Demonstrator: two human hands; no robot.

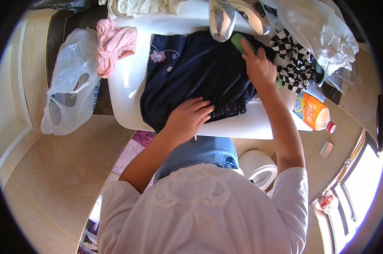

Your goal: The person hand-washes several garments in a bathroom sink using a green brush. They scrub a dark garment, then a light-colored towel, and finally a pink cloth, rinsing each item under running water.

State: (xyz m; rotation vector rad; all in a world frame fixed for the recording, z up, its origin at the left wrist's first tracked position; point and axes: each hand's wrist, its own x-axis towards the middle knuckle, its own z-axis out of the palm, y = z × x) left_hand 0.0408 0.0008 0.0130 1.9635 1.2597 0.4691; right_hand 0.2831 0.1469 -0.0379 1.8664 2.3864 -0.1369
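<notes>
A dark navy garment [200, 72] with pink flower embroidery and a gathered edge lies spread in a white washbasin [126, 106]. My left hand [187, 118] rests flat on its near edge, fingers stretched out, holding nothing. Farther off to the right, my right hand [259, 65] grips a green oval scrub brush [242, 43] against the cloth. The brush's underside is hidden, and its far end shows past my fingers.
A pink cloth [114, 46] hangs over the basin's left rim beside a white plastic bag [73, 80]. Clear shoes [222, 21] stand at the back. Checkered fabric [291, 63] and an orange bottle [314, 112] are at the right. A toilet [259, 167] stands below.
</notes>
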